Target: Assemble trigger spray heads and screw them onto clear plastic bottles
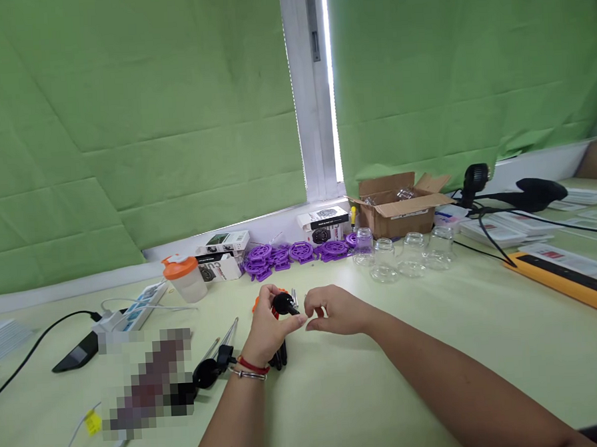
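My left hand (271, 328), with a red band and a silver bangle at the wrist, holds a small round black part (284, 303) between thumb and fingers. Close on its right, my right hand (333, 310) has its thumb and fingers bent towards each other near the part's lower end; anything between those fingertips is too small to make out. Behind the left hand, an orange item (255, 305) and thin metal pieces (295, 297) show partly. Black-handled tools (280, 355) lie partly hidden beside the left wrist.
Purple plastic parts (301, 252), printed boxes (219, 267) and an orange-lidded cup (185, 280) stand along the back. Glass jars (384, 261) are in front of an open carton (402, 208). Black parts (205, 374) lie left; an orange power strip (566, 283) lies right.
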Motion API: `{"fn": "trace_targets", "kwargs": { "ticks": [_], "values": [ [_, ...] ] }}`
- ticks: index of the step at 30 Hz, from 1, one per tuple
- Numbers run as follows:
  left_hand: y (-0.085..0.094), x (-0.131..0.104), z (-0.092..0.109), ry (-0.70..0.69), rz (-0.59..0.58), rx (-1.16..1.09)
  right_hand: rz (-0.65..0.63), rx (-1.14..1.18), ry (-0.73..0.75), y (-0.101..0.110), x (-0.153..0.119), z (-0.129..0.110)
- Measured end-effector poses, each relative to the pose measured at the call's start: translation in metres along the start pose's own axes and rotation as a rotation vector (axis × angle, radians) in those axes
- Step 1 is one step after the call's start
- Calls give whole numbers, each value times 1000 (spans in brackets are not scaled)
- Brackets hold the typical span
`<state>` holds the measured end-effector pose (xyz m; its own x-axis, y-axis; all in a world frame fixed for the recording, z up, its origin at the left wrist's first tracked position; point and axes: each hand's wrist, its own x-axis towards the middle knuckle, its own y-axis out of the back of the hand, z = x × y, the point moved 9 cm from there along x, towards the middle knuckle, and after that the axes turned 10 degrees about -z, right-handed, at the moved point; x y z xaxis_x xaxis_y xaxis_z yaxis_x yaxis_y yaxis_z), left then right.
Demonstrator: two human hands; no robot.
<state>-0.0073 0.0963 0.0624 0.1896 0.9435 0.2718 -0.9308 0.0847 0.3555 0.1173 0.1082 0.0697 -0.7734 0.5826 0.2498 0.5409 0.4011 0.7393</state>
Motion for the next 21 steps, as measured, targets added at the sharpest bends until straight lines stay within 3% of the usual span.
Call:
{"fn": "trace_targets", "kwargs": {
  "ticks": [21],
  "values": [
    [3,0,-3,13,24,86,-10,-16,-86,0,0,4]
  ]
}}
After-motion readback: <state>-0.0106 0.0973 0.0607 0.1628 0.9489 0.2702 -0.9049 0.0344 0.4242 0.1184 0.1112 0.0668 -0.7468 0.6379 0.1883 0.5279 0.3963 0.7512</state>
